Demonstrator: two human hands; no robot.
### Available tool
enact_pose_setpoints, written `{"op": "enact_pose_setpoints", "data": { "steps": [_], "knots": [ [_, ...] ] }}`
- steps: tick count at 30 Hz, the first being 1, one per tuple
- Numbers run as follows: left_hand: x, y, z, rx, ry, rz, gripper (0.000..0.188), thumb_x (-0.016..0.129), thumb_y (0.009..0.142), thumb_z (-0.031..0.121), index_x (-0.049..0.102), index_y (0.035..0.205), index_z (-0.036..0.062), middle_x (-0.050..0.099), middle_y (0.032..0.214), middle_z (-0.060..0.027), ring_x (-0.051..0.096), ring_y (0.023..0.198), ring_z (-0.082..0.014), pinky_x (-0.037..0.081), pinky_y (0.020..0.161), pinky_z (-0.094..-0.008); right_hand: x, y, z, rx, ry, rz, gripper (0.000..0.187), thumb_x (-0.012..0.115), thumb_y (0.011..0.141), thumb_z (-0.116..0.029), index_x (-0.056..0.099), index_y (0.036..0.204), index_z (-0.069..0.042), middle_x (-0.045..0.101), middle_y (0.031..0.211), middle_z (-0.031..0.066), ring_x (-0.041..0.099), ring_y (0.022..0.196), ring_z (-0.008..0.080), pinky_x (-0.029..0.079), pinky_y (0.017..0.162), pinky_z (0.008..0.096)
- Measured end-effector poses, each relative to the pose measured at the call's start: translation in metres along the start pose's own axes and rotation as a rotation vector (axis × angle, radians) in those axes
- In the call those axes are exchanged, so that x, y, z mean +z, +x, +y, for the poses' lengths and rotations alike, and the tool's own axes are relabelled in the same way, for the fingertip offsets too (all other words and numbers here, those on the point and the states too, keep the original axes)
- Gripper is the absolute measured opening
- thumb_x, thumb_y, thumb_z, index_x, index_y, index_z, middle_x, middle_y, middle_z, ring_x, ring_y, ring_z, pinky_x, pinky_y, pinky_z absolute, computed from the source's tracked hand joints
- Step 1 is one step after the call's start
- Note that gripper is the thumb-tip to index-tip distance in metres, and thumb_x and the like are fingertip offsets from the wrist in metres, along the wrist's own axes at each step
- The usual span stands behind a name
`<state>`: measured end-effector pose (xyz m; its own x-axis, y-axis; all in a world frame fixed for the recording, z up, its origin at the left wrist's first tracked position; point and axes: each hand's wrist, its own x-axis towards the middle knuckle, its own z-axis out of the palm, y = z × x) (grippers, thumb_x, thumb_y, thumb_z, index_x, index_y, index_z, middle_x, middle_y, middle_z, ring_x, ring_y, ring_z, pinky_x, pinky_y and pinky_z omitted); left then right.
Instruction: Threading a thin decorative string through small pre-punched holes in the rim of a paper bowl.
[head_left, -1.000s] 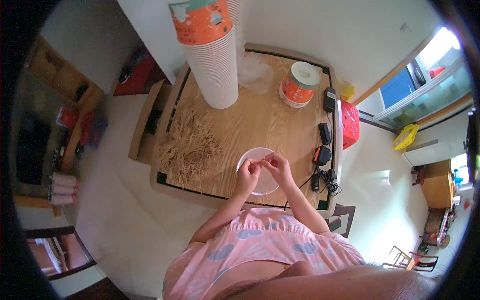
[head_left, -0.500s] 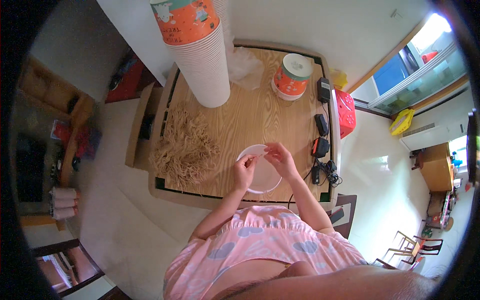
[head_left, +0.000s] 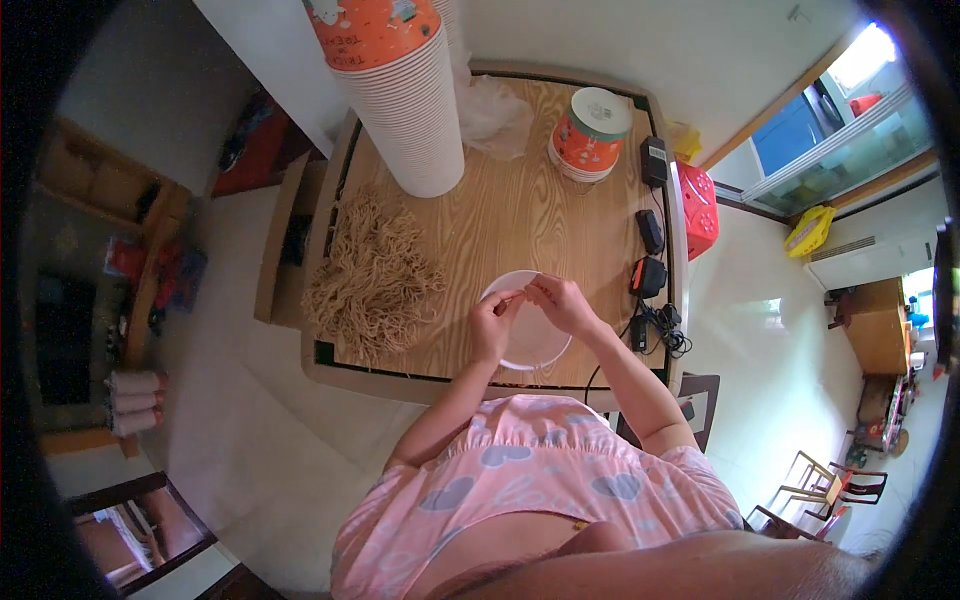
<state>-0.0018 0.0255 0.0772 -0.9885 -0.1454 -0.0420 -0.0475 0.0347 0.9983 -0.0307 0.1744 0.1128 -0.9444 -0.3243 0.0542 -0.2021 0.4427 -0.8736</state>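
Note:
A round white paper bucket stands at the near edge of the wooden tabletop, its white inside facing me. Over its far half my two hands meet, fingertips together. My left hand is closed in a pinch at the bucket's left side. From the right, my right hand bends its fingers in against the left fingertips, also closed. Whatever lies between the fingers is too small and covered to name. To the left of the bucket is a loose heap of tan twisted paper cords.
A tall stack of orange-topped paper buckets rises at the back left, beside a clear plastic bag. A shorter upside-down stack stands back right. Black adapters and cables line the right edge, near a red stool.
My right hand's fingers have curled down and closed in on the left fingertips. The whole view has shifted slightly; the bucket and the cord heap stay in place on the table.

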Motion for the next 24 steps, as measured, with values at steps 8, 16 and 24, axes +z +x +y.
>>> {"op": "enact_pose_setpoints", "data": {
  "steps": [8, 16, 24],
  "knots": [
    [0.0, 0.002, -0.008, 0.144, 0.342, -0.003, 0.011, 0.068, 0.075, 0.013, 0.063, 0.075, 0.0027, 0.059, 0.069, -0.0106, 0.057, 0.058, -0.0226, 0.044, 0.055, -0.0335, -0.006, 0.02, -0.002, -0.301, -0.444, 0.289, 0.019, 0.058, 0.081, -0.017, 0.058, 0.095, -0.003, 0.055, 0.086, 0.0169, 0.057, 0.08, 0.0374, 0.047, 0.069, 0.0438],
    [-0.003, 0.007, -0.025, 0.241, 0.526, 0.006, 0.012, 0.066, 0.075, 0.013, 0.06, 0.072, 0.0037, 0.058, 0.067, -0.0111, 0.057, 0.061, -0.0276, 0.043, 0.055, -0.0376, 0.006, -0.015, 0.022, 0.105, -0.317, -0.036, 0.024, 0.054, 0.08, -0.01, 0.057, 0.103, -0.007, 0.057, 0.095, 0.0159, 0.057, 0.089, 0.037, 0.047, 0.074, 0.0435],
    [0.001, 0.0, -0.018, 0.198, 0.623, -0.05, 0.008, 0.065, 0.074, 0.01, 0.058, 0.074, 0.0056, 0.059, 0.075, -0.0109, 0.059, 0.07, -0.0296, 0.047, 0.06, -0.0383, 0.013, -0.028, 0.027, 0.157, -0.245, 0.034, 0.027, 0.056, 0.078, -0.01, 0.058, 0.105, -0.009, 0.056, 0.095, 0.0163, 0.058, 0.085, 0.0366, 0.048, 0.07, 0.043]
  ]
}}
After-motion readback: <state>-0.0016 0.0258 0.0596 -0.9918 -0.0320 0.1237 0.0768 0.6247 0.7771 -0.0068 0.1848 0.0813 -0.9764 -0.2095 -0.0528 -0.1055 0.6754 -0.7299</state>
